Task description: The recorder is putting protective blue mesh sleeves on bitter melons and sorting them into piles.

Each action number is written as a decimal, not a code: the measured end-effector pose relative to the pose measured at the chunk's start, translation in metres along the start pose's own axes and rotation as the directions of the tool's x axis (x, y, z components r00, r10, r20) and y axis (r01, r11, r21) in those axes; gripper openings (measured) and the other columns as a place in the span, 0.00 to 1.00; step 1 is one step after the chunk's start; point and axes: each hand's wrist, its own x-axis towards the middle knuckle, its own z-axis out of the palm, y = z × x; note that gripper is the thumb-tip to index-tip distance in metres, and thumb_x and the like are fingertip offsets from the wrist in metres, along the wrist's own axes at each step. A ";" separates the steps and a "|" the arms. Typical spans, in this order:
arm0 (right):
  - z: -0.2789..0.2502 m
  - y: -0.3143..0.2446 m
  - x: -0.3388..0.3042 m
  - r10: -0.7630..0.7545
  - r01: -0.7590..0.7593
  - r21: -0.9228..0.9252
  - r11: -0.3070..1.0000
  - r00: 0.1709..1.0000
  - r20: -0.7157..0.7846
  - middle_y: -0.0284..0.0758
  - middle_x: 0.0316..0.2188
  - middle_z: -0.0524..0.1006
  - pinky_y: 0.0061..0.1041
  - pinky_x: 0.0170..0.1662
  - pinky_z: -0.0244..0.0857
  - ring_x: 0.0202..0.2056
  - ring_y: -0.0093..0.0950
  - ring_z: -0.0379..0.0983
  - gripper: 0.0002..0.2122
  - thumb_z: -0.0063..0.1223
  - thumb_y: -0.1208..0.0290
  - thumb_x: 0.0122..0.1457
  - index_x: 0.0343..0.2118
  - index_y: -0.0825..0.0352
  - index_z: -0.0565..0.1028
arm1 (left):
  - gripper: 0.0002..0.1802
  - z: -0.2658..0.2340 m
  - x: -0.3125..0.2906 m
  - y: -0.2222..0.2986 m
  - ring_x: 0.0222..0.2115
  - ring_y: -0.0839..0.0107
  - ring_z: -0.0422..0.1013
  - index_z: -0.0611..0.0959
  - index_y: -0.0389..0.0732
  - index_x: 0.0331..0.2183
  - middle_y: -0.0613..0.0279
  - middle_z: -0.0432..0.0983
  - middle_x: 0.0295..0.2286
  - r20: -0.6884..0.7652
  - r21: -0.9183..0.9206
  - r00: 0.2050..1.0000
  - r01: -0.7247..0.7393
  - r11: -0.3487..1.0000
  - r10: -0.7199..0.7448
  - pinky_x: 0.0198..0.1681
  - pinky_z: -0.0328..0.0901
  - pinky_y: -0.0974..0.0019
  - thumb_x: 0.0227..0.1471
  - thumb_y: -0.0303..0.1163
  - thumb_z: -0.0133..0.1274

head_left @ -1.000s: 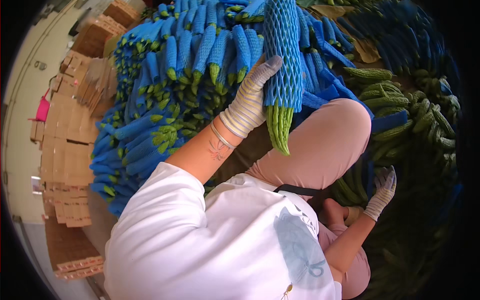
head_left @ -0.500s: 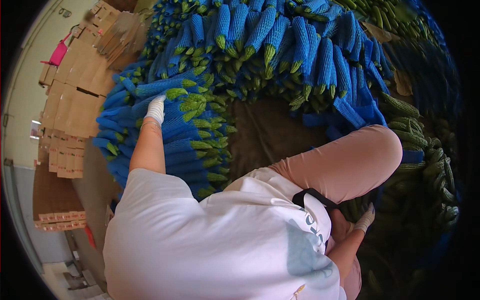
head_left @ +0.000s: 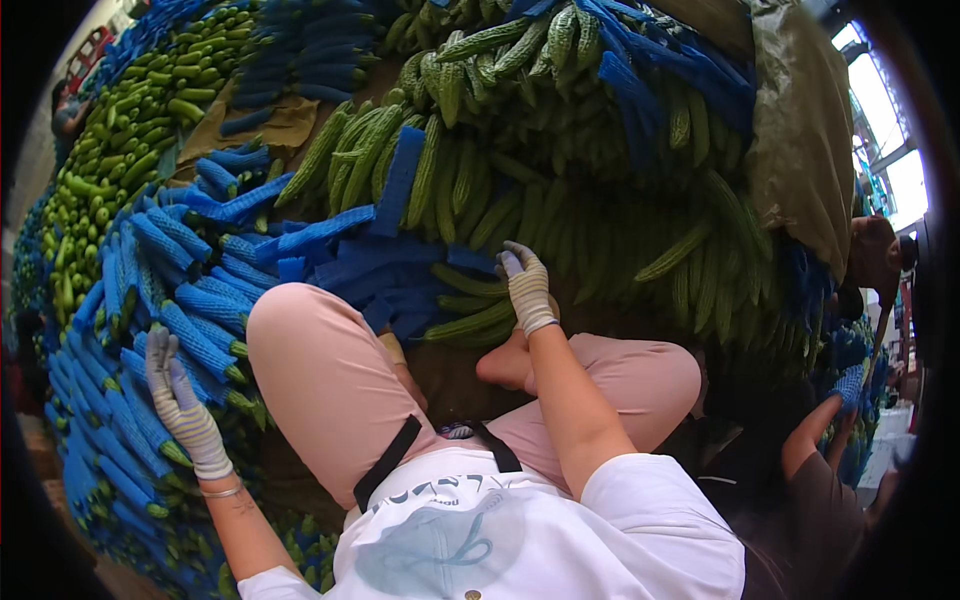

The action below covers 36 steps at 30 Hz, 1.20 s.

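Note:
My left hand [head_left: 188, 415], in a striped glove with grey fingers, hovers by the bitter gourds in blue foam net sleeves [head_left: 205, 345] on my left. Its fingers are stretched out and hold nothing I can see. In front of my lap is my right hand [head_left: 530, 290], gloved the same way, fingers apart. Just below and left of it lie a few bare green bitter gourds [head_left: 472, 322]. Flat blue foam net sleeves [head_left: 365, 270] are heaped ahead of my left knee. Beyond them rises a large pile of unsleeved bitter gourds [head_left: 440, 190].
My folded legs and bare foot [head_left: 505, 362] take up the middle. Smooth green vegetables [head_left: 110, 150] are piled at far left, near brown paper [head_left: 265, 125]. A brown cloth [head_left: 800, 130] hangs at the right. Another person's arm [head_left: 812, 435] reaches in at the right edge.
The view has swung to the right, away from the cardboard boxes. My left hand has come off the sleeved gourds it lay on; my right hand has come up from beside my leg.

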 end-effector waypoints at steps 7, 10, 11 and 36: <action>-0.072 -0.142 0.081 -0.706 0.540 -0.496 0.680 0.667 -0.241 0.36 0.41 0.71 0.24 0.42 0.64 0.36 0.24 0.69 0.15 0.52 0.75 0.52 0.44 0.68 0.71 | 0.23 0.238 0.036 0.043 0.42 0.68 0.69 0.70 0.35 0.50 0.55 0.72 0.43 0.766 -0.177 0.612 -0.092 0.980 0.196 0.47 0.62 0.69 0.50 0.20 0.47; -0.086 -0.209 0.102 -0.860 0.300 -0.954 0.006 0.489 0.148 0.40 0.49 0.67 0.34 0.53 0.58 0.48 0.36 0.65 0.20 0.58 0.69 0.45 0.43 0.64 0.72 | 0.23 0.270 0.025 0.032 0.41 0.52 0.69 0.71 0.37 0.48 0.46 0.72 0.40 0.905 -0.124 0.350 -0.327 0.937 0.242 0.45 0.63 0.60 0.49 0.32 0.51; -0.082 -0.224 0.109 -0.862 0.294 -0.956 0.006 0.486 0.144 0.40 0.49 0.67 0.34 0.53 0.58 0.48 0.36 0.65 0.20 0.58 0.69 0.45 0.43 0.64 0.72 | 0.23 0.276 0.023 0.029 0.42 0.48 0.67 0.71 0.37 0.47 0.44 0.71 0.41 0.953 -0.091 0.256 -0.262 0.961 0.160 0.46 0.62 0.56 0.49 0.36 0.51; 0.016 -0.116 -0.057 -0.125 0.133 0.004 0.991 0.922 0.366 0.35 0.39 0.72 0.23 0.44 0.64 0.40 0.23 0.69 0.20 0.54 0.57 0.54 0.40 0.70 0.69 | 0.06 0.303 0.003 0.065 0.21 0.85 0.65 0.77 0.41 0.32 0.71 0.72 0.24 0.989 -0.123 0.148 0.797 0.591 0.006 0.24 0.61 0.80 0.50 0.32 0.54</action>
